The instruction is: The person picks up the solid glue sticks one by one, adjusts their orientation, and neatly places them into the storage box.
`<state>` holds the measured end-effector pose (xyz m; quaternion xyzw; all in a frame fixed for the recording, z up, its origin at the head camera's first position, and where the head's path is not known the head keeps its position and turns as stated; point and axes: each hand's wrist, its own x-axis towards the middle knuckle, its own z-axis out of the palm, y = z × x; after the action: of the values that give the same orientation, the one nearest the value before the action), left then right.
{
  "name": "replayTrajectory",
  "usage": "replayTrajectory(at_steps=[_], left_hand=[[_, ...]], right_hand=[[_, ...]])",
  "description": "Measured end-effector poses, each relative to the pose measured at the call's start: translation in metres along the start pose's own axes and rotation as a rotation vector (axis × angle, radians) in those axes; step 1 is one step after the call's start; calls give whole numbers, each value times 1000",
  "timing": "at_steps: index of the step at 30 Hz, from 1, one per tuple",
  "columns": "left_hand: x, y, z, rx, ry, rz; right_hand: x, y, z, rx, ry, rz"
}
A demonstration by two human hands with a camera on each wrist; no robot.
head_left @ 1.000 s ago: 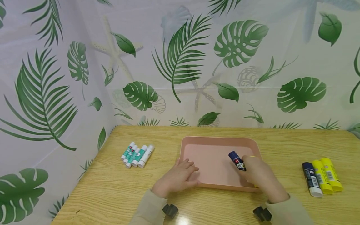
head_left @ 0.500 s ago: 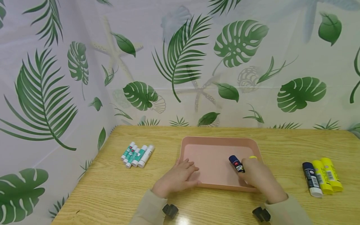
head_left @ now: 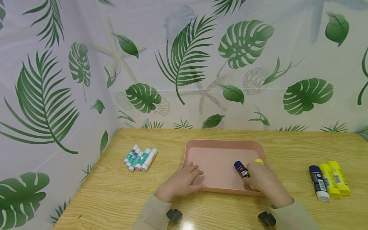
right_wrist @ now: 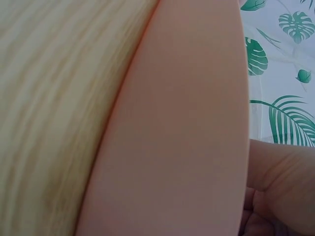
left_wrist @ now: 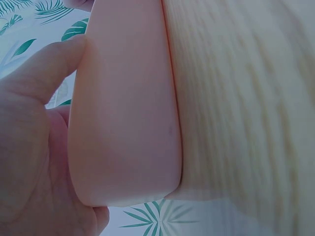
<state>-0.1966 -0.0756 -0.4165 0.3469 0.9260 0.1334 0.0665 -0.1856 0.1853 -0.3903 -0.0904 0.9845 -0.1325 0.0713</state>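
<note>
In the head view my left hand (head_left: 181,180) rests over the front left corner of a pink tray (head_left: 212,141), fingers stretched out. The left wrist view has its thumb along the rim of the tray (left_wrist: 125,108). My right hand (head_left: 260,175) is inside the tray at its right end and holds a dark blue glue stick (head_left: 241,169), which lies slanted close over the tray floor. Behind that hand shows the yellow end of another glue stick (head_left: 259,161), mostly hidden. The tray wall (right_wrist: 172,123) hides the right fingertips in the right wrist view.
Several small white-and-green glue sticks (head_left: 138,158) lie grouped on the wooden table (head_left: 97,191) left of the tray. To its right are one dark blue glue stick (head_left: 319,182) and two yellow glue sticks (head_left: 334,179). A leaf-print cloth (head_left: 172,64) hangs behind.
My right hand has lowered slightly with the dark blue glue stick, bringing it nearer the tray floor. More of the yellow end shows behind the hand. My left hand has stayed put.
</note>
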Motion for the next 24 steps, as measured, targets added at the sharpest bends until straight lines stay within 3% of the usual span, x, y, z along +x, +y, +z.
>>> replayTrajectory(at_steps=[24], left_hand=[[1, -2, 1, -7, 3, 8]], right_hand=[[1, -3, 2, 50, -20, 23]])
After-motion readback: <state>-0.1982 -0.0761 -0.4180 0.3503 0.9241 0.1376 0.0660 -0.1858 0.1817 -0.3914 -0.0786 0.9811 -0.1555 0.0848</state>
